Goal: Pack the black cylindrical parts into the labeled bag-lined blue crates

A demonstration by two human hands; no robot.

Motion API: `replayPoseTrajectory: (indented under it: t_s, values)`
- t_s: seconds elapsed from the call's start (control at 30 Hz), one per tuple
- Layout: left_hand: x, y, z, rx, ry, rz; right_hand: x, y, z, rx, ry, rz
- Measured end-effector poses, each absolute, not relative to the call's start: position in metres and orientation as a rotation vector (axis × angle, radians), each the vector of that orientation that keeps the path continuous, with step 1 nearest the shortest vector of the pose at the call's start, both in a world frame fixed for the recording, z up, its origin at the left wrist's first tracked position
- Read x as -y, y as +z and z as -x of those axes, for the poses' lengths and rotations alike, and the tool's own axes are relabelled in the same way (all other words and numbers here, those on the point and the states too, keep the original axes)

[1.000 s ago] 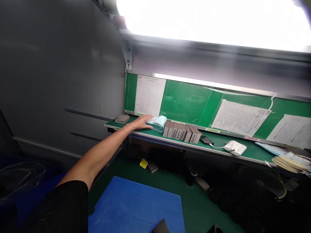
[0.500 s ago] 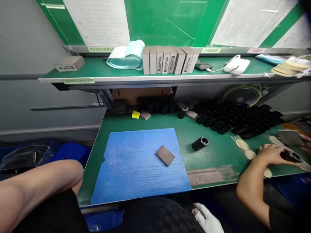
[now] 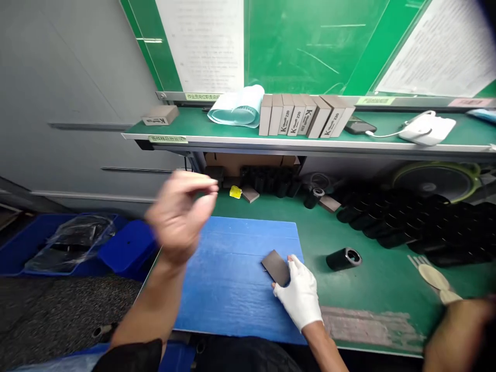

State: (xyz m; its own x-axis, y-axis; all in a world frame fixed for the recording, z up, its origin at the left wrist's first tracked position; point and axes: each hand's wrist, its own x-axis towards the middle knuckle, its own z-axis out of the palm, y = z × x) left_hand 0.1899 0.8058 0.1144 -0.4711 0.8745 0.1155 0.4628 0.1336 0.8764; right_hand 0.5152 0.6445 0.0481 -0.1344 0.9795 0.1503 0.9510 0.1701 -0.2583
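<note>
My left hand (image 3: pixel 182 214), bare and blurred, is raised over the left edge of the blue sheet (image 3: pixel 228 310). Its fingers curl loosely toward the thumb, and nothing shows between them. On the sheet, my right hand (image 3: pixel 300 294) in a white fingertip-less glove reaches around the near end of a flat grey-brown sanding sponge (image 3: pixel 275 266). Thumb and forefinger are spread on either side of the sponge; whether they touch it I cannot tell. A black cylinder (image 3: pixel 343 259) with a hollow end lies right of the sheet.
Many black cylinders (image 3: pixel 387 217) crowd the back right. Behind stand a small black cylinder (image 3: pixel 313 197), a sponge (image 3: pixel 250 194) and a yellow lump (image 3: pixel 235 192). A shelf (image 3: pixel 225 138) with sponges overhangs the bench. Blue bins (image 3: pixel 127 248) sit lower left; another person's blurred arm (image 3: pixel 459 336) is at right.
My left hand has come up into view over the sheet's left side. My gloved right hand has risen from below the bench edge to the sponge. The view has shifted left.
</note>
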Motion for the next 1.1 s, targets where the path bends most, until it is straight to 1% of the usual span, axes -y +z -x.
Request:
replayPoseTrajectory:
  t_s: [0.03,0.1,0.17,0.27,0.4,0.5,0.6,0.67,0.77,0.93,1.1]
  values:
    - [-0.799,0.112,-0.198,-1.964,1.345,-1.341,-0.649,0.046,-0.513,2.196,0.141,1.839]
    - [-0.794,0.101,-0.22,-1.747,1.374,-1.525,-0.654,0.041,-0.514,2.24,0.132,1.797]
    - [-0.802,0.084,-0.241,-1.673,1.325,-1.637,-0.654,0.033,-0.523,2.242,0.114,1.707]
    - [-0.831,0.063,-0.255,-1.775,1.147,-1.686,-0.652,0.022,-0.548,2.141,0.091,1.546]
    - [-0.854,0.06,-0.26,-1.824,0.839,-1.764,-0.64,0.013,-0.583,2.048,0.138,1.496]
    - [-0.825,0.066,-0.275,-1.549,0.617,-1.866,-0.622,0.014,-0.602,2.019,0.193,1.498]
    - [-0.769,0.068,-0.299,-1.122,0.381,-1.972,-0.609,0.015,-0.62,1.941,0.296,1.551]
    - [-0.735,0.066,-0.315,-0.987,0.247,-1.993,-0.606,0.015,-0.633,1.893,0.336,1.55]
    - [-0.712,0.06,-0.334,-1.0,0.193,-2.038,-0.608,0.011,-0.647,1.807,0.346,1.546]
    - [-0.715,0.05,-0.348,-1.077,0.219,-2.12,-0.613,0.001,-0.65,1.78,0.407,1.567]
    - [-0.718,0.063,-0.362,-1.16,0.206,-2.087,-0.61,0.001,-0.65,1.824,0.429,1.607]
